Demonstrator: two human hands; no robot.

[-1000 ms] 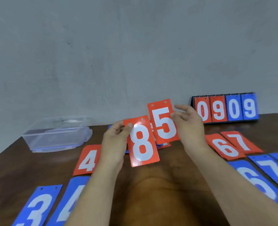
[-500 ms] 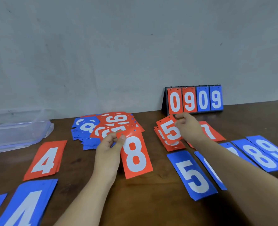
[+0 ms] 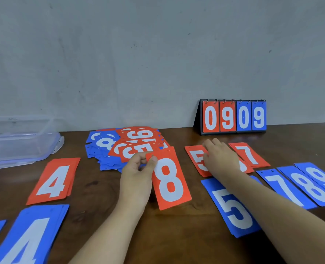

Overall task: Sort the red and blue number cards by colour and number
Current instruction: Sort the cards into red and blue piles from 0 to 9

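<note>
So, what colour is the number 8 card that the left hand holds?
Red, with a white digit: the rectangular 8 card, head view.

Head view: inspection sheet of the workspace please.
Surface: brown wooden table.
Job's things: red 4 pile, red 5 pile, red 7 pile; blue 4 pile, blue 5 card, blue 7 card, blue 8 card, blue 9 card; mixed heap unsorted.
Clutter: clear plastic container left; flip scoreboard at back.
Grips: left hand pinches red 8 card; right hand rests on red 5 pile.
Cables: nothing seen.
Surroundings: grey wall.
</note>
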